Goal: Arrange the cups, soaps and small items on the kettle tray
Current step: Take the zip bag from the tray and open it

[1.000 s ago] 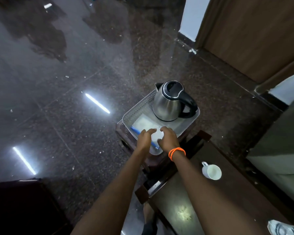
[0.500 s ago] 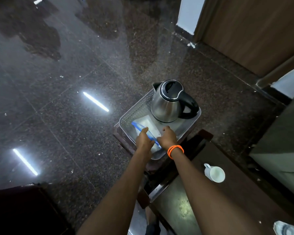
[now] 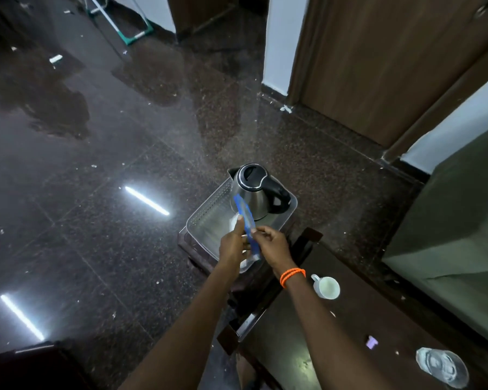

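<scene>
Both hands, left hand [image 3: 233, 246] and right hand [image 3: 273, 243], are closed on a clear blue-edged packet [image 3: 248, 223], held lifted over the tray's [image 3: 206, 218] near edge, probably so it can be straightened before being laid beside the kettle [image 3: 255, 192].

- Both hands, left hand [image 3: 233, 246] and right hand [image 3: 273, 244], hold a blue-edged clear plastic packet [image 3: 247, 220] above the grey perforated plastic tray [image 3: 209, 218].
- Steel kettle with black handle [image 3: 255, 192] stands behind.
</scene>
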